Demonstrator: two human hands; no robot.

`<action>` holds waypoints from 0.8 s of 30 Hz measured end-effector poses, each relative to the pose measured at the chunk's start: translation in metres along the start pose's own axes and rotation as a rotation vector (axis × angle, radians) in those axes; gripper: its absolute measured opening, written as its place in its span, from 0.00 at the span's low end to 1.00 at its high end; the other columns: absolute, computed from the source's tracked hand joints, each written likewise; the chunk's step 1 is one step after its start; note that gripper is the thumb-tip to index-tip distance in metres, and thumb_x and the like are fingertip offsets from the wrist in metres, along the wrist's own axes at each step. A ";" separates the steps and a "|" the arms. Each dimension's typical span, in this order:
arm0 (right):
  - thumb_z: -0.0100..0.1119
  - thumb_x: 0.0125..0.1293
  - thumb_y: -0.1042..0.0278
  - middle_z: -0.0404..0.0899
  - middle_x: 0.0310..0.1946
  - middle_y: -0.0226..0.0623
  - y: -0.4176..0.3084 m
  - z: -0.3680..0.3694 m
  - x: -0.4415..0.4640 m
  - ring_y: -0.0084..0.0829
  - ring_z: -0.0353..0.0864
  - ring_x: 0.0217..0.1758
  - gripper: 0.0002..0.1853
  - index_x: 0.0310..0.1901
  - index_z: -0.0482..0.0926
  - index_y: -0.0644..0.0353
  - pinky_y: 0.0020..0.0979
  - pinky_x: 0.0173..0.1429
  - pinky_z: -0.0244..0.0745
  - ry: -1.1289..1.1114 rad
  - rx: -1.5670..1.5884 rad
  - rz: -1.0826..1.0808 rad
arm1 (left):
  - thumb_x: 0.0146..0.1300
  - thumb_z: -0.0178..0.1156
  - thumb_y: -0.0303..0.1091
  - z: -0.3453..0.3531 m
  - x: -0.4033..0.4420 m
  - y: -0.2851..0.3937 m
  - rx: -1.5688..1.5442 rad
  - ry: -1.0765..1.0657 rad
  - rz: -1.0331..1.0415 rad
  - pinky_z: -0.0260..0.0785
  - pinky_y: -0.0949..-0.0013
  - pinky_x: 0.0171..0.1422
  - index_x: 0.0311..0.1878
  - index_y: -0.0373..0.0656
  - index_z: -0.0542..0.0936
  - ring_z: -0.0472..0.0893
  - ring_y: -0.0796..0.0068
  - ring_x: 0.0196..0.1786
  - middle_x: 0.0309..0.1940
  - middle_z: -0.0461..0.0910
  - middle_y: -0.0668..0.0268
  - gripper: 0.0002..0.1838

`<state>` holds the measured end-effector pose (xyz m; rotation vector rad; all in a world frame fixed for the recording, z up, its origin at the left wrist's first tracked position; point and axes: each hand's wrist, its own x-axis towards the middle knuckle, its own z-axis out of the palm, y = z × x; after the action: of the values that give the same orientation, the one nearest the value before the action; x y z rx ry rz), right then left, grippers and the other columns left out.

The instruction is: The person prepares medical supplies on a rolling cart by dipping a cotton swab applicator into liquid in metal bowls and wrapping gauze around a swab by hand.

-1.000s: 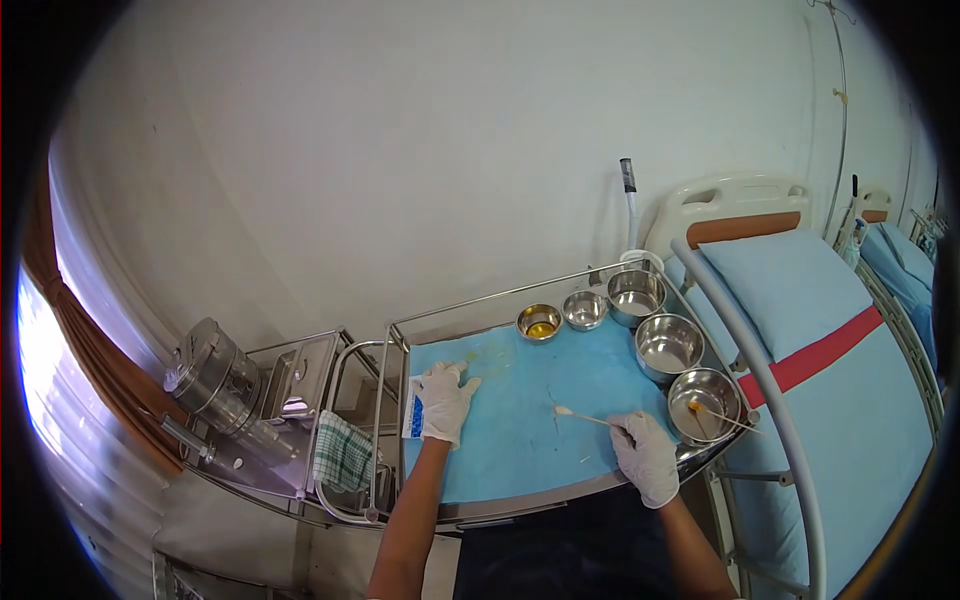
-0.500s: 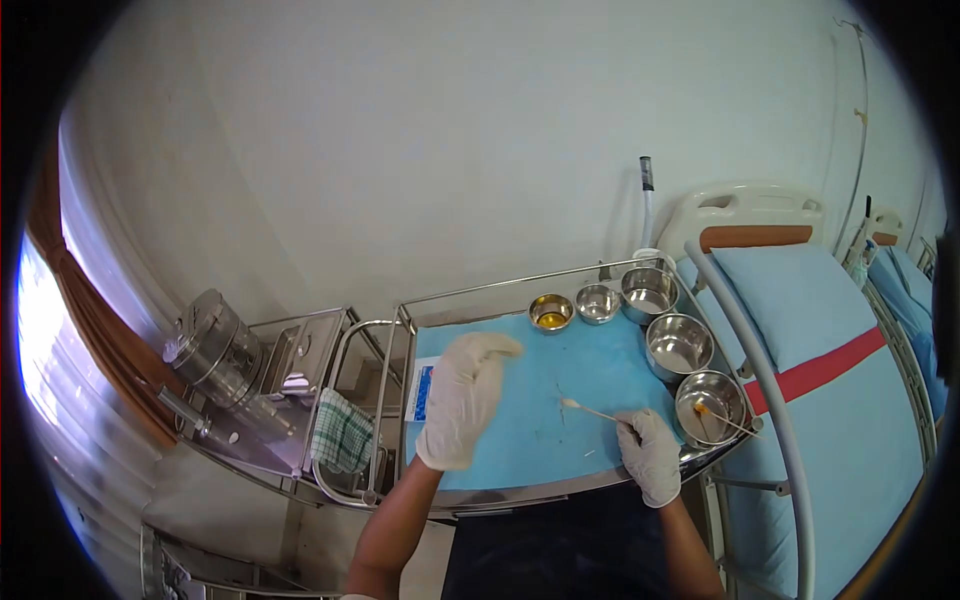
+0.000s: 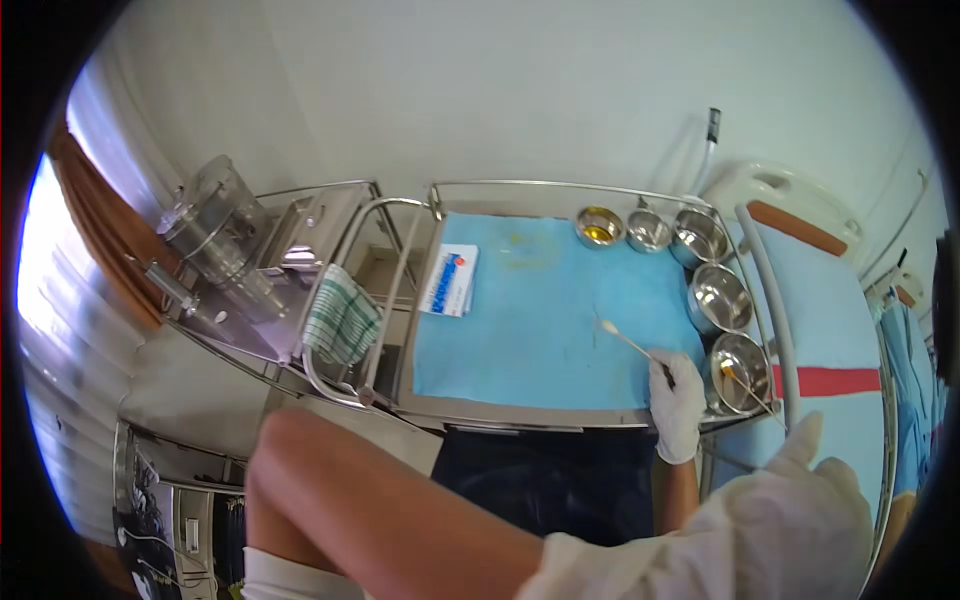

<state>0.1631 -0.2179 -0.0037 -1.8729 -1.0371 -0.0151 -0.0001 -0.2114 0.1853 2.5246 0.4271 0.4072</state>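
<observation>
From the head view: holding a cotton swab (image 3: 629,341) in the right hand (image 3: 677,402), gloved in white, fingers narrow around the stick, near its lower end. White tip aimed up and leftward over the blue drape (image 3: 530,340); touching the cloth or not, cannot tell.

Crossing low and close to the camera, from lower left to lower right, with the left arm (image 3: 390,500); left hand (image 3: 775,515), gloved too, in front of the bed (image 3: 850,445). One finger stretched upward, the others perhaps half curled, blurred at such closeness; cannot tell whether gripping anything.

Just beside the right hand, a steel bowl (image 3: 756,362) with an orange-tipped swab (image 3: 750,390) leaning across its rim. Curving away behind it, two more steel bowls, a smaller one, then a bowl of amber liquid (image 3: 599,235).

Lying flat at the drape's left side, well apart from both hands, a white-and-blue box (image 3: 449,280). Near the far edge, yellowish stains (image 3: 530,250). Farther left, a green checked towel (image 3: 342,315) hanging from the trolley frame, near a steel canister (image 3: 215,215).
</observation>
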 end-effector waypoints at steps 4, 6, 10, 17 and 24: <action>0.60 0.62 0.78 0.79 0.32 0.33 0.012 0.008 -0.006 0.28 0.74 0.33 0.08 0.42 0.84 0.63 0.27 0.41 0.71 0.087 0.050 -0.013 | 0.66 0.51 0.30 0.011 0.005 0.019 -0.101 0.031 0.054 0.68 0.64 0.59 0.43 0.44 0.85 0.79 0.73 0.43 0.44 0.85 0.72 0.12; 0.60 0.62 0.77 0.80 0.33 0.33 0.016 0.005 -0.008 0.29 0.75 0.33 0.08 0.43 0.83 0.62 0.28 0.41 0.72 0.087 0.033 -0.010 | 0.66 0.52 0.30 0.014 0.006 0.025 -0.147 0.054 0.082 0.68 0.63 0.60 0.43 0.43 0.85 0.80 0.73 0.43 0.45 0.85 0.70 0.12; 0.61 0.62 0.75 0.81 0.35 0.34 0.013 0.007 -0.007 0.31 0.77 0.34 0.08 0.43 0.83 0.60 0.29 0.43 0.73 0.044 0.046 -0.046 | 0.66 0.53 0.30 -0.014 0.003 0.010 -0.211 0.121 0.110 0.68 0.61 0.62 0.44 0.42 0.85 0.81 0.72 0.44 0.46 0.85 0.68 0.12; 0.60 0.63 0.76 0.79 0.33 0.32 0.015 0.005 -0.006 0.29 0.75 0.33 0.09 0.44 0.83 0.61 0.27 0.41 0.72 0.014 0.070 -0.004 | 0.65 0.54 0.30 -0.089 -0.019 -0.054 -0.259 0.246 0.175 0.67 0.58 0.66 0.46 0.39 0.85 0.82 0.71 0.45 0.47 0.86 0.64 0.13; 0.60 0.63 0.75 0.77 0.31 0.32 0.016 0.007 -0.005 0.29 0.72 0.30 0.08 0.44 0.83 0.60 0.28 0.38 0.70 0.044 0.118 -0.051 | 0.61 0.61 0.27 -0.008 0.010 -0.173 -0.180 0.133 -0.184 0.72 0.70 0.47 0.45 0.37 0.85 0.80 0.69 0.38 0.40 0.85 0.62 0.10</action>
<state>0.1671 -0.2189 -0.0211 -1.7324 -1.0329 -0.0246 -0.0312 -0.0644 0.0977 2.2695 0.6385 0.5201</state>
